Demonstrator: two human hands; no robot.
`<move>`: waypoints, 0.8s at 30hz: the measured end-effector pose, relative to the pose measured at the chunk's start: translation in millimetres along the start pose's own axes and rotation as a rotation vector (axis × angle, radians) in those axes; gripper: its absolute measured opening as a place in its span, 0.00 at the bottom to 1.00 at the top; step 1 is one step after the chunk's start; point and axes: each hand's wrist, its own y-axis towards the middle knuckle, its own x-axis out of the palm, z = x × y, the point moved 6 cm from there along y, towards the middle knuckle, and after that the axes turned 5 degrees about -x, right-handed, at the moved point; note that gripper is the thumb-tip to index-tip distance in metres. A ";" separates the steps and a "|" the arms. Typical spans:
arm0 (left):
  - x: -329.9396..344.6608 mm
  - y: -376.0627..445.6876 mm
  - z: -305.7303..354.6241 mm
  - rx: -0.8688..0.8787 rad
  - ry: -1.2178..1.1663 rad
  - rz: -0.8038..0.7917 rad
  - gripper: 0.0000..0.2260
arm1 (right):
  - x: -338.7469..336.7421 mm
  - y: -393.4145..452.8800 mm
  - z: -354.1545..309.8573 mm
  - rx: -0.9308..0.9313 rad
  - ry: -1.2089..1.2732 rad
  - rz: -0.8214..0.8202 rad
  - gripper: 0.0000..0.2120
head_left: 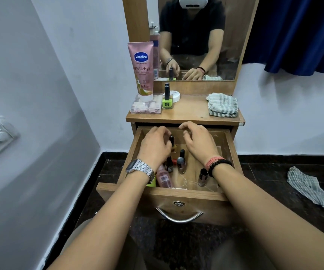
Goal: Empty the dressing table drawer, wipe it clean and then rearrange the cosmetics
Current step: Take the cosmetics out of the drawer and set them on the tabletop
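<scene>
Emptying underway: tube (142,69), pad box (145,106), green polish (167,100) parked at bench left edge, cloth (222,106) at right for wiping; in open drawer (229,141), left hand (155,147) grip pinches an amber bottle (172,143); right hand (200,141) grip released, hovering; remaining bottles (181,162) sit mid-drawer.

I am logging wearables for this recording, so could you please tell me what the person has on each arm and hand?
Both forearms are bare, with no sleeves reaching them and no gloves. The left hand has a silver metal-link wristwatch with a rectangular case at its wrist. The right hand has a black round-bead bracelet beside wraps of reddish-orange thread at its wrist. No rings are visible.
</scene>
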 end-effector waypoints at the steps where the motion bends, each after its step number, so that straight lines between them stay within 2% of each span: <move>1: 4.0 7.6 -0.1 -0.009 0.010 -0.004 0.12 | -0.6 0.2 -0.3 0.000 0.004 0.003 0.13; 7: 33.1 34.6 0.2 -0.025 0.125 -0.098 0.17 | -2.3 0.5 -0.4 0.017 0.010 0.010 0.15; 15: 36.5 39.7 4.5 -0.003 0.161 -0.077 0.10 | -2.9 0.8 1.7 0.047 0.033 0.041 0.13; 24: 33.2 39.6 3.5 -0.004 0.177 -0.064 0.07 | -3.8 0.2 2.1 0.057 0.049 0.040 0.12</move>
